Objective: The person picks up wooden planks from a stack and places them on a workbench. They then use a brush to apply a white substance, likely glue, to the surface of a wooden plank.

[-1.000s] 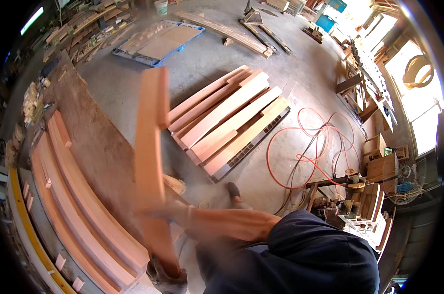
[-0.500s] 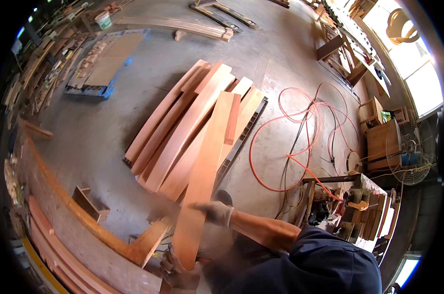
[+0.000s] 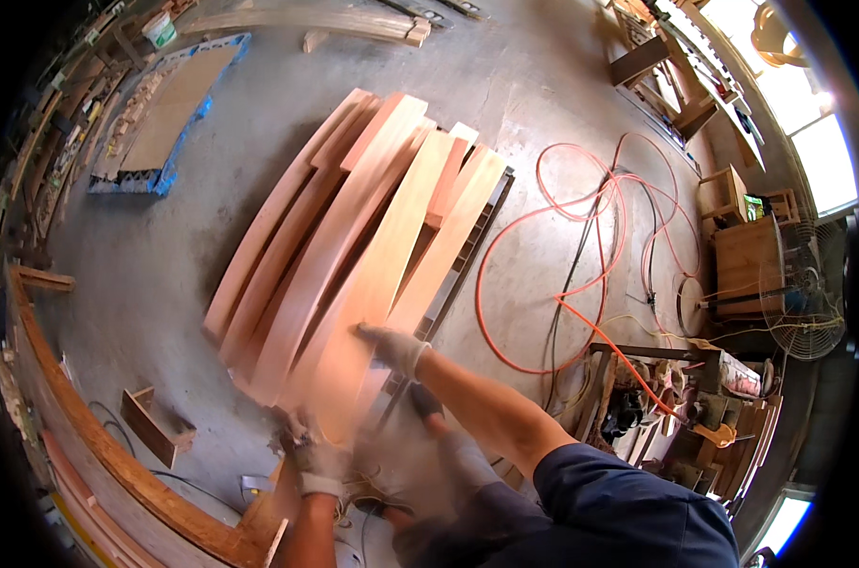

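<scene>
A long, wide wooden plank slants over a stack of curved wooden pieces on the floor in front of me. At the plank's near end is my gloved left hand, closed on it, its fingers blurred by motion. My gloved right hand grips the plank's right edge farther up, with the fingertips on its upper face. Under the stack, the dark edge of a pallet shows on the right. Along the plank's right side lies a shorter block.
Orange hose and dark cable loop over the floor at right, near a cluttered bench and a fan. A wooden beam curves along the left. A blue pallet with a flat board stands far left.
Held in both hands, the plank has moved forward and come down closer in line with the stacked pieces. Both hands have travelled forward with it. The view has shifted slightly.
</scene>
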`<state>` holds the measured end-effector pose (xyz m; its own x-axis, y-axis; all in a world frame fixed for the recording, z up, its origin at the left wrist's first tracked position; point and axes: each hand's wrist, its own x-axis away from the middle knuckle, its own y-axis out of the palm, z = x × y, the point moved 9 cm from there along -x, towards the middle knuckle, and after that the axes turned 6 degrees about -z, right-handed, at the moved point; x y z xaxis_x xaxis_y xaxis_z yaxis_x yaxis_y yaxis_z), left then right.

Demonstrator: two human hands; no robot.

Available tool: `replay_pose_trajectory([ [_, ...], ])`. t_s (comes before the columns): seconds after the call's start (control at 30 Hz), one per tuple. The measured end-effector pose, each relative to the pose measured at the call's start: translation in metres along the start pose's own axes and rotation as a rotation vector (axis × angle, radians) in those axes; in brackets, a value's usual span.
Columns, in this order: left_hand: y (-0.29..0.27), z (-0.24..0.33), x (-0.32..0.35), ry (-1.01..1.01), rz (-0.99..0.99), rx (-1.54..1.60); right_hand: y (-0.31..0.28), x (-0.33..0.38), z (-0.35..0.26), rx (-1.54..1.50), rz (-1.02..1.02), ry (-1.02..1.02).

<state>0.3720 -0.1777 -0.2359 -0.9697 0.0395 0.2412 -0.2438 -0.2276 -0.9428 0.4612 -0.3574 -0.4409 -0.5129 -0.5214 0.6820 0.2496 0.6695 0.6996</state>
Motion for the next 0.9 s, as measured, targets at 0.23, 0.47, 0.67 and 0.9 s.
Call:
replay_pose_trajectory([
  [0.23,0.091,-0.068,-0.086,-0.128,-0.209,-0.062,-0.109,0.008,0.063,0.039,0.406,0.060],
  [0.47,0.166,-0.119,-0.104,-0.260,-0.193,-0.289,-0.211,0.033,0.091,0.410,0.650,0.228],
  [0.67,0.279,-0.075,-0.023,-0.069,-0.439,-0.013,-0.263,0.002,0.081,0.528,0.737,0.215],
  [0.9,0.348,-0.104,-0.006,-0.236,-0.532,-0.127,-0.238,-0.047,0.048,0.514,0.687,0.047],
])
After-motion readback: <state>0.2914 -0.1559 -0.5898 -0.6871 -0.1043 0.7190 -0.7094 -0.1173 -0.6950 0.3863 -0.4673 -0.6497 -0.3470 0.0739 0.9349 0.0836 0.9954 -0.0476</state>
